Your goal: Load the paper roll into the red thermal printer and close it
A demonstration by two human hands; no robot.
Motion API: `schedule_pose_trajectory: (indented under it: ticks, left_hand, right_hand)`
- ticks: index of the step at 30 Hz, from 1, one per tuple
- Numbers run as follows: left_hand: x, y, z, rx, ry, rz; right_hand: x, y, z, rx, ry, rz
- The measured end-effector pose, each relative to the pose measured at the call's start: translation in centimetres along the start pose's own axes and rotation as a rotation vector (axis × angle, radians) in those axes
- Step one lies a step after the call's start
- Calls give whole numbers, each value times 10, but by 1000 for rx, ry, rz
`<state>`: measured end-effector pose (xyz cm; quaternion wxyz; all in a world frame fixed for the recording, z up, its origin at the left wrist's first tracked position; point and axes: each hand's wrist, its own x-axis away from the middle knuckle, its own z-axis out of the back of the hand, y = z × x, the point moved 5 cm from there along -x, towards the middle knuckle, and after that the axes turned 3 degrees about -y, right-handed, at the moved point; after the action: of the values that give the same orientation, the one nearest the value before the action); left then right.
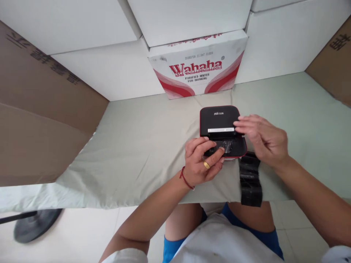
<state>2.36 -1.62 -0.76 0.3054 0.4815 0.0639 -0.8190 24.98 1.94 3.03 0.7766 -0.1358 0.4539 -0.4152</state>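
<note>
A small black hinged case [219, 120] with a red rim stands opened on the cloth-covered table, its lid tilted back. Pale lettering and a white strip show on the inside of the lid. In the lower half lies a clear, shiny plastic wrapping [228, 146]; what it covers is hard to make out. My left hand [201, 159], with a gold ring and a red cord bracelet, grips the front left of the case, fingertips over the wrapping. At the lid's right edge, my right hand [265, 138] has its fingers stretched out, touching or almost touching it.
A glossy black wavy strip [250, 179] lies right of the case and hangs over the table's front edge. Behind stands a red and white Wahaha carton [200, 73] among white boxes [82, 25]. Brown cardboard [41, 120] flanks the left. A round black base [37, 226] is on the floor.
</note>
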Motion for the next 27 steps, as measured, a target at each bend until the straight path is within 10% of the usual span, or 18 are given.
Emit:
schedule_pose_trajectory:
  ticks: [13,27]
  left_hand:
    - [-1,-9,0,60,4,10]
    - [-2,-42,8,386,10,486]
  right_hand:
    - [24,-17,-22,158,-143,167]
    - [25,-17,-25,191,-117,100]
